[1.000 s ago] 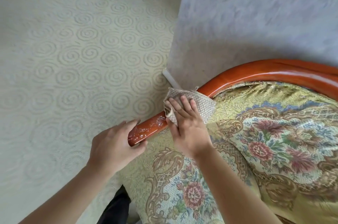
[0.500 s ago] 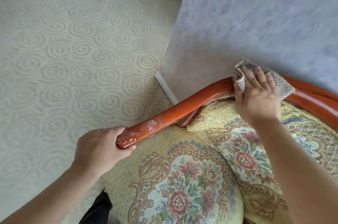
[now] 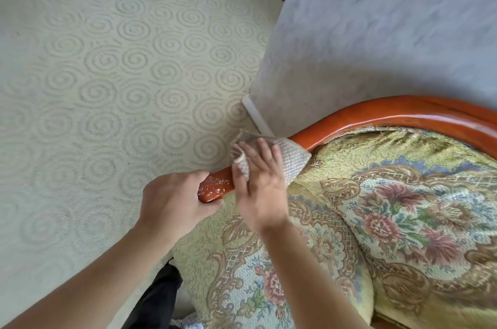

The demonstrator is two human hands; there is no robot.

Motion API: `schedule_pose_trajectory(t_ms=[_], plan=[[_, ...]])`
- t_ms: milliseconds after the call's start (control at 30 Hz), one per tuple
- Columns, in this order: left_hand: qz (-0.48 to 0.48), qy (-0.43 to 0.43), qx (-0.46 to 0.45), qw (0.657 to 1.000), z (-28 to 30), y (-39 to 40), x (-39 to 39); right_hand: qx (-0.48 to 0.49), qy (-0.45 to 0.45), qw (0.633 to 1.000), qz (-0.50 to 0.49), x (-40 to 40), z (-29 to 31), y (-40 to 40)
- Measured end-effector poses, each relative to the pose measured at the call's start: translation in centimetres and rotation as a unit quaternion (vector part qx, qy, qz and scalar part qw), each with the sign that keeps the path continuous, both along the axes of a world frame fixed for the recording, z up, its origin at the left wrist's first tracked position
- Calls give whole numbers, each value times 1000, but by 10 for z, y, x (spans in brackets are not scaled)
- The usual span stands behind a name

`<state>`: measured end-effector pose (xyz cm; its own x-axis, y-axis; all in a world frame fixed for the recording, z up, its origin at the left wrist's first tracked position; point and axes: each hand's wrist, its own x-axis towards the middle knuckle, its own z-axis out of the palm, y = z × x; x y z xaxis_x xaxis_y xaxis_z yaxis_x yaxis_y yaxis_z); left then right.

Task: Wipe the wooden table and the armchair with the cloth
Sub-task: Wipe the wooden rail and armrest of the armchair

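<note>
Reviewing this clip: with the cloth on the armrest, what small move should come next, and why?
Probably slide the right hand and the beige woven cloth a little further down the glossy reddish-brown wooden armrest to its tip. Whitish specks still show there, just beyond the cloth's edge. The left hand grips that tip, so it would likely have to shift aside.

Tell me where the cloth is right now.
In the head view the cloth lies draped over the armchair's wooden armrest, near its front end, pressed flat under the right hand; the left hand grips the armrest's tip beside it.
</note>
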<state>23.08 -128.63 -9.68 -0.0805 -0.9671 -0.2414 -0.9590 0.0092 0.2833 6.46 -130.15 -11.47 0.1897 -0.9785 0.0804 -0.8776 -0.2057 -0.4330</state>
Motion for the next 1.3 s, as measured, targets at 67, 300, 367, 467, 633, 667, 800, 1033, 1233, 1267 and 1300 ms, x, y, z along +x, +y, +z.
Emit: schedule_pose_trajectory(t_ms=[67,300,367,467,633,667,800,1033,1233,1267,1300], plan=[[6,2,-14,1000,-1,1,0,-9,-20,1000,18,7,-4,7],[-9,-8,-13,1000,-4,2,4,5,206,978,22,-70,7,-43],[-15,-16,-18,1000,-5,3,4,-24,206,978,-18,-93,13,-55],[-15,11,-13,1000,-7,3,3,-20,146,989,-21,-83,13,-51],[29,70,-40,996,-6,18,12,21,-137,989,-59,-13,11,-5],[34,74,-42,996,-6,22,16,29,-179,981,-63,0,12,5],[22,73,-62,995,-9,35,30,34,-217,975,-27,37,11,35],[9,69,-106,992,-23,37,44,19,-4,995,101,25,5,32],[-7,94,-78,993,-38,42,69,-54,-21,996,-60,15,-7,-2],[-7,96,-79,992,-39,43,73,-56,-42,994,-83,22,-10,0],[-8,95,-74,993,-39,45,78,-53,-70,991,-104,29,-12,4]])
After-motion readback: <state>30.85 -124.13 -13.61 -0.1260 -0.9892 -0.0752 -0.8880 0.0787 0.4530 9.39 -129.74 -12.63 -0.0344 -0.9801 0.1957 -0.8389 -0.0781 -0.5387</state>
